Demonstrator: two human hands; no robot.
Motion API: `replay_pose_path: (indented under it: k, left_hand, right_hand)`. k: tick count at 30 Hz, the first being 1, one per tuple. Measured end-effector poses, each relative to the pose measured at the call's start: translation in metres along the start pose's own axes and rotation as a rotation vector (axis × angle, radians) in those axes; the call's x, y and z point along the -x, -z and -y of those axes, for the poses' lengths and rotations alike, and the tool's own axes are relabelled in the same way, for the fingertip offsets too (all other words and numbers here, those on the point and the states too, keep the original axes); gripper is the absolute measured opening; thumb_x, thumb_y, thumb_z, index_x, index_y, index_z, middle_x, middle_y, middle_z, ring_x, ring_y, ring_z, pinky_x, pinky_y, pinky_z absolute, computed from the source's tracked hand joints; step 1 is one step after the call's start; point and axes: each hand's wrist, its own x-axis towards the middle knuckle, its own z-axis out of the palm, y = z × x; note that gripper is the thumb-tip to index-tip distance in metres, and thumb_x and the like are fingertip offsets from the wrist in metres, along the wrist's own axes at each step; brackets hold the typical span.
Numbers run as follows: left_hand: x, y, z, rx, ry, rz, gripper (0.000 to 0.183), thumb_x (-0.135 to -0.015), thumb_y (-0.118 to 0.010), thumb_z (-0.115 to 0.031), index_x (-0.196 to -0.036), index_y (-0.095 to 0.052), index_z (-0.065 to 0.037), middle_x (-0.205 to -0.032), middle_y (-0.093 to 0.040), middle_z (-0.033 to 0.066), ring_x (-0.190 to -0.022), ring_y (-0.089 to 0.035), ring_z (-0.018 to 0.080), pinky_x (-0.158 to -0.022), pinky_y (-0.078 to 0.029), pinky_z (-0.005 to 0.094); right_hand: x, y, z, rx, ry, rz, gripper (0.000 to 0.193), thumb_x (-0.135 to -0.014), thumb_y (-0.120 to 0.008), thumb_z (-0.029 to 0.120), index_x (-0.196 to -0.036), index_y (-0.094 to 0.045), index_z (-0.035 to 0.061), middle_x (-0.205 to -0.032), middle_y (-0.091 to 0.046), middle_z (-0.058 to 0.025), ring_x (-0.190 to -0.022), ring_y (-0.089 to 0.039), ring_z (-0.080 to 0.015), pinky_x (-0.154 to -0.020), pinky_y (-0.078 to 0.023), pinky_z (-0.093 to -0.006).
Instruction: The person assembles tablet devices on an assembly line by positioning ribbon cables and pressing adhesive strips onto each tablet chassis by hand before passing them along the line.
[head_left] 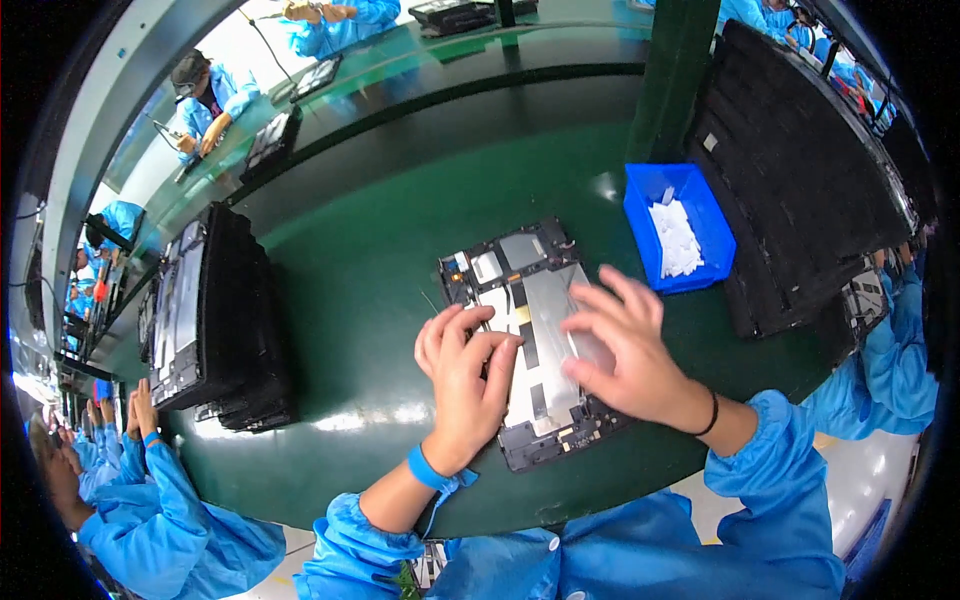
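An opened tablet-like device point(545, 298) lies on the green table in front of me, slightly tilted, with silver plates, black strips and small circuit parts showing inside its black frame. My left hand point(465, 375) rests at its left side. Its fingers are curled, and the thumb and forefinger meet over the silver area; whatever may be between them is too small to make out. Over the right side of the device hovers my right hand point(640, 355), its fingers spread and bent. A greyish, see-through patch shows beneath that palm, but I cannot tell what it is.
A blue bin point(720, 255) holding white pieces point(676, 238) stands at the right. Beside it leans a tall stack of black trays point(800, 150). Another stack of black trays point(240, 310) with devices stands at the left. Co-workers in blue sit nearby, around the green table point(350, 270).
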Motion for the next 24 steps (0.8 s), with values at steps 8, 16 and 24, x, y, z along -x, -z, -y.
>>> replay_pose_path:
  k: [8,16,24]
  left_hand:
    - [0.006,0.009,-0.014,-0.082,-0.108,0.059,0.009,-0.084,-0.063,-0.019,-0.086,-0.071,-0.015,-0.102,-0.061,0.0014,-0.111,-0.049,0.0224,-0.109,-0.018,0.0495]
    - [0.01,0.005,-0.018,0.131,-0.369,0.039,0.021,-0.067,-0.081,-0.016,-0.086,-0.072,-0.015,-0.087,-0.065,-0.002,-0.095,-0.059,0.0191,-0.104,-0.028,0.0452]
    - [0.016,0.01,-0.024,0.092,-0.462,-0.107,0.021,-0.064,-0.082,-0.017,-0.083,-0.072,-0.02,-0.091,-0.07,-0.0082,-0.094,-0.06,0.0137,-0.102,-0.029,0.042]
  right_hand:
    - [0.006,0.011,0.011,0.011,0.029,-0.044,0.034,-0.07,-0.076,0.025,-0.095,-0.06,0.0084,-0.107,-0.058,-0.0067,-0.116,-0.047,-0.029,-0.102,-0.027,-0.0465]
    - [0.014,0.005,0.008,-0.168,0.11,0.021,0.01,-0.074,-0.073,0.019,-0.077,-0.065,0.0145,-0.082,-0.062,0.0001,-0.096,-0.055,-0.0207,-0.091,-0.033,-0.0417]
    - [0.01,0.007,0.008,-0.362,0.082,0.13,0.01,-0.075,-0.072,0.011,-0.084,-0.069,0.0112,-0.082,-0.066,-0.0014,-0.081,-0.061,-0.0195,-0.079,-0.04,-0.0332]
